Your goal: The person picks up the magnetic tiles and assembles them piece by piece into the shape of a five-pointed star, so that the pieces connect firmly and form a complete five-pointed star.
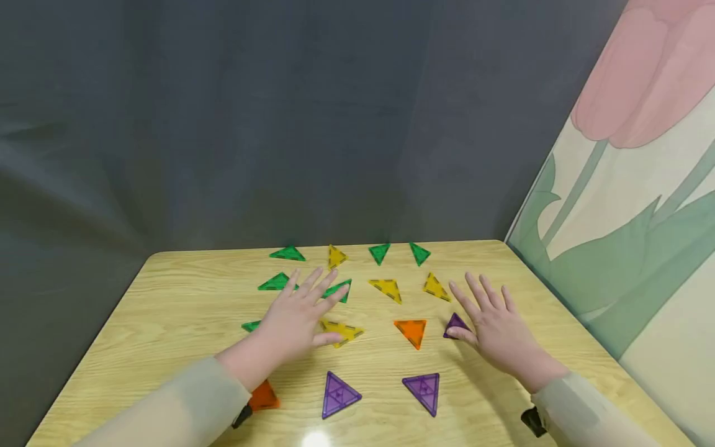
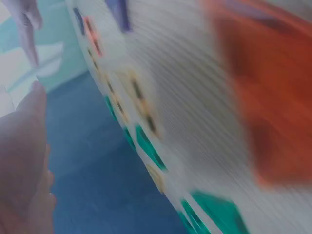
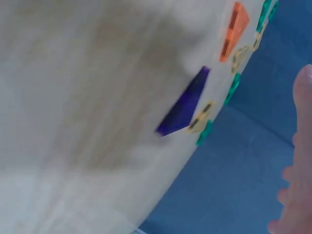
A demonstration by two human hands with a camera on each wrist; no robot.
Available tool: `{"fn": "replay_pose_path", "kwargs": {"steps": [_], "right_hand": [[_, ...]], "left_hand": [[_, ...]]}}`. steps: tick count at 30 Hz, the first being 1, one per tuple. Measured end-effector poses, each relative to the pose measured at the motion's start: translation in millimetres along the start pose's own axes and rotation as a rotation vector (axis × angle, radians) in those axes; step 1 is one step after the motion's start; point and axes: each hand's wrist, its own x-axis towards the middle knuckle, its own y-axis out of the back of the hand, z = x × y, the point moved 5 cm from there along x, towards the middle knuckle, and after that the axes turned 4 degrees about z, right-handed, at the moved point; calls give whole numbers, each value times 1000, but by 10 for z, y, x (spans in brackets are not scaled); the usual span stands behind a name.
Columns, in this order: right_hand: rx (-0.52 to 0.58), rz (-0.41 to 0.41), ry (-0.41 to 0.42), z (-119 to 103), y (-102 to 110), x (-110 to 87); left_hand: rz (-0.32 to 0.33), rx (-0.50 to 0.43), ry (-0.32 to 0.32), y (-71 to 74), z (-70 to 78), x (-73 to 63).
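Observation:
Both hands hover over a table strewn with flat translucent triangle tiles. In the head view my left hand (image 1: 293,320), fingers spread and palm down, overlaps a yellow triangle tile (image 1: 349,332) and green triangle tiles (image 1: 274,282). Under its wrist shows part of an orange-red triangle tile (image 1: 265,396). My right hand (image 1: 497,326) is spread too, its thumb overlapping a dark purple triangle tile (image 1: 455,324). An orange triangle tile (image 1: 411,333) lies between the hands, and two purple triangle tiles (image 1: 338,395) lie nearer. Neither hand holds anything. The right wrist view shows the dark purple tile (image 3: 186,105) below the hand.
More green triangle tiles (image 1: 379,253) and yellow triangle tiles (image 1: 386,289) lie toward the back of the wooden table (image 1: 167,323). A dark curtain (image 1: 313,124) hangs behind it. Along the right side stands a panel with a tulip picture (image 1: 631,236).

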Motion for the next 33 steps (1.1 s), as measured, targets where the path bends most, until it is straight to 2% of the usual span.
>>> {"fn": "replay_pose_path", "kwargs": {"steps": [3, 8, 10, 16, 18, 20, 26, 33], "right_hand": [[65, -50, -23, 40, -54, -134], [253, -105, -38, 14, -209, -289], [299, -136, -41, -6, -256, -327], [324, -291, -74, -30, -317, -420], [336, -326, -74, -39, -323, -447], [357, -345, -63, -103, -337, -429], [407, -357, -32, -281, -362, -361], [387, -346, 4, -407, -317, -357]], "left_hand": [[-67, -61, -59, -16, 240, 158], [-244, -232, -156, -141, 664, 383], [-294, -276, -180, -191, 811, 459], [-396, -262, -207, -313, 1123, 649], [-430, -258, -200, -340, 1189, 696], [-448, -255, -187, -355, 1196, 701], [-448, -266, -177, -360, 1188, 723], [-468, -294, -169, -375, 1198, 725]]}}
